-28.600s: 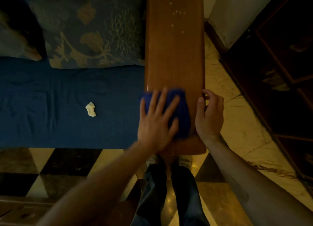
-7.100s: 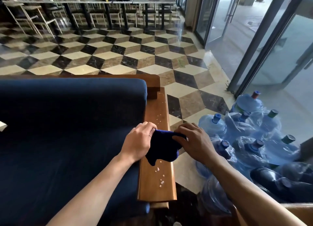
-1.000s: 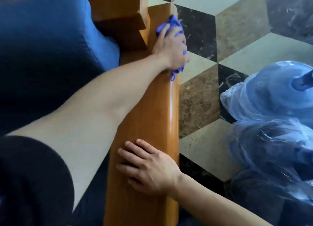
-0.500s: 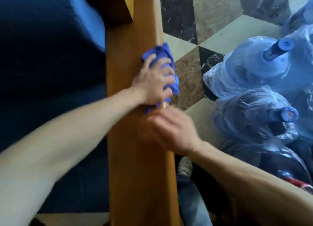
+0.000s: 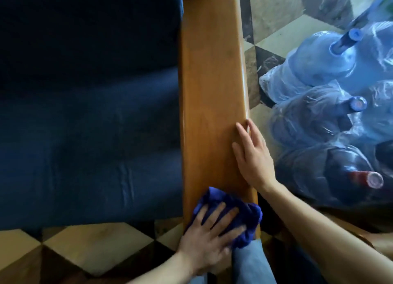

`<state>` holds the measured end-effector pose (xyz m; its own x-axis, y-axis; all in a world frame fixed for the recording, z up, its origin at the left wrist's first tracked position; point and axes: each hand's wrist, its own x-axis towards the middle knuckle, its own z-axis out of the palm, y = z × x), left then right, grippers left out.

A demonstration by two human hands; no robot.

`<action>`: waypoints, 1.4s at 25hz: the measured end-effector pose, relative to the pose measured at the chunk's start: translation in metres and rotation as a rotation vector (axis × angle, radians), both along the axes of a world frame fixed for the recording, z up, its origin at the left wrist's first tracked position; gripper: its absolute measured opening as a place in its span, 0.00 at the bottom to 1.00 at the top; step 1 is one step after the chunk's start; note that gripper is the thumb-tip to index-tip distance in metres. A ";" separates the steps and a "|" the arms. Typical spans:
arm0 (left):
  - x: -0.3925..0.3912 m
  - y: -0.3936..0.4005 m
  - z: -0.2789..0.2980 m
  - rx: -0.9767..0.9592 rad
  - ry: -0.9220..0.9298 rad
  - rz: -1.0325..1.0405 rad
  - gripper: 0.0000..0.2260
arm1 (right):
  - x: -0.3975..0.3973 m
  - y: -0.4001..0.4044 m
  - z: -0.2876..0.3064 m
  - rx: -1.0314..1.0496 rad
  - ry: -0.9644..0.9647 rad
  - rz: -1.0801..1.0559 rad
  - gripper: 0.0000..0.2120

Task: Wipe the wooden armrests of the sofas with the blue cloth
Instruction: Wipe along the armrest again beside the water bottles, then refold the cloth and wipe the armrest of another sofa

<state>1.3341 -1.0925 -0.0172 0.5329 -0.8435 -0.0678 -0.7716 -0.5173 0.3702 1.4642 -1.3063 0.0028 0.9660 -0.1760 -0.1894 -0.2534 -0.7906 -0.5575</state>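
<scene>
A long wooden armrest (image 5: 210,75) runs up the middle of the head view, beside a dark blue sofa seat (image 5: 89,117). My left hand (image 5: 209,239) presses the crumpled blue cloth (image 5: 246,217) flat onto the armrest's near end, fingers spread over it. My right hand (image 5: 253,156) lies flat and open on the armrest's right edge, a little farther up, holding nothing.
Several large blue water bottles (image 5: 331,75) wrapped in plastic stand on the floor right of the armrest. A patterned marble floor (image 5: 102,247) shows below the sofa front. My trouser leg (image 5: 251,264) is just below the armrest end.
My left hand has dragged the cloth down the armrest from its middle to the near end. My right hand has shifted to the armrest's right edge.
</scene>
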 end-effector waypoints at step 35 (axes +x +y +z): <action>0.089 -0.074 0.377 -0.714 0.569 0.268 0.09 | -0.161 -0.085 0.371 0.607 -0.505 -0.342 0.23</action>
